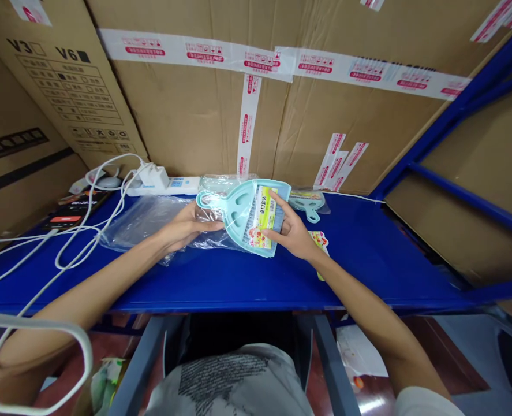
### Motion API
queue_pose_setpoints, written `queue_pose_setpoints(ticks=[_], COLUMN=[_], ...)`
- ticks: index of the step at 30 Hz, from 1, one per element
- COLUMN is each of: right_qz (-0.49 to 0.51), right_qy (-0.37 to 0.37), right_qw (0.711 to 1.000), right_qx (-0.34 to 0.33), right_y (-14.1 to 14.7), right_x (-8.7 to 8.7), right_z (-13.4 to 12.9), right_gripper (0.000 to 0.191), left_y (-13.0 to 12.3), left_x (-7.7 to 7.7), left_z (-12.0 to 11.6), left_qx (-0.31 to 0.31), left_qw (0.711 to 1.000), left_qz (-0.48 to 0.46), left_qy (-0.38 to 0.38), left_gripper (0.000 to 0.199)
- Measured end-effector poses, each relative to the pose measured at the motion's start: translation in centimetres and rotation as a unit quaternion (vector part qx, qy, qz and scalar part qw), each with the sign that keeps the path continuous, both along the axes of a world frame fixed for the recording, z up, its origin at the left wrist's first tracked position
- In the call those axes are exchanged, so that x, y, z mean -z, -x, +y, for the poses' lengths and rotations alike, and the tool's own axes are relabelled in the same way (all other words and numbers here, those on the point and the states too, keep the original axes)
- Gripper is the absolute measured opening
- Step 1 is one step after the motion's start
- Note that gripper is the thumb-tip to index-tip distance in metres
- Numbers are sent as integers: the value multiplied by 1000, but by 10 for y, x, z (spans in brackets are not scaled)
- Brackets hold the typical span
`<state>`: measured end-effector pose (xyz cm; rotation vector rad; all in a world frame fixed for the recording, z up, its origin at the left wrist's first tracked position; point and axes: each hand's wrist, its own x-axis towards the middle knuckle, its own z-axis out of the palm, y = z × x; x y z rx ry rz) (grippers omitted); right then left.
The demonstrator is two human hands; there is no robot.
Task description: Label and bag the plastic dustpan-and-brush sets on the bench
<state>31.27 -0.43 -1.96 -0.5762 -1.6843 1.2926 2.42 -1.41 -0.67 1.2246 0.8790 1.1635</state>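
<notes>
A light-blue mini dustpan [237, 215] is held up over the blue table, its handle pointing left. A brush with grey-blue bristles lies in its pan, and a yellow-green printed card [262, 216] covers part of the bristles. My right hand [296, 232] grips the dustpan's wide end, index finger and thumb on the card. Below the handle, my left hand [189, 226] is closed on a clear plastic bag [215, 241], which spreads under and behind the dustpan. Its far fingers are partly hidden.
More clear bags [145, 219] lie at left; another bagged dustpan [310, 205] and a loose printed card [320, 245] lie at right. White cables [93, 231], a power strip [182, 185] and a phone [69, 214] occupy the left side. Cardboard [186, 115] walls the back.
</notes>
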Motion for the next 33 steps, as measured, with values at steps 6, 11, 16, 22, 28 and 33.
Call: queue_pose_setpoints(ticks=[6, 11, 16, 22, 28, 33], right_qz=[-24, -35, -18, 14, -28, -29], right_qy=[22, 29, 19, 0, 32, 43], right_qw=[998, 997, 999, 999, 998, 997], right_qx=[-50, -59, -20, 29, -52, -56], right_y=[-6, -6, -1, 4, 2, 3], right_x=[-2, -3, 0, 5, 4, 2], right_z=[2, 1, -1, 1, -2, -5], right_gripper=[102, 103, 108, 114, 101, 103], left_y=[10, 9, 7, 8, 3, 8], left_x=[-15, -12, -8, -8, -8, -16], left_z=[1, 0, 7, 15, 2, 2], left_qx=[-12, -5, -74, -112, -52, -44], left_qw=[997, 996, 991, 984, 997, 999], left_qz=[-74, -66, -111, -139, -53, -29], left_qy=[27, 55, 25, 11, 14, 9], left_gripper=[37, 36, 31, 46, 70, 58])
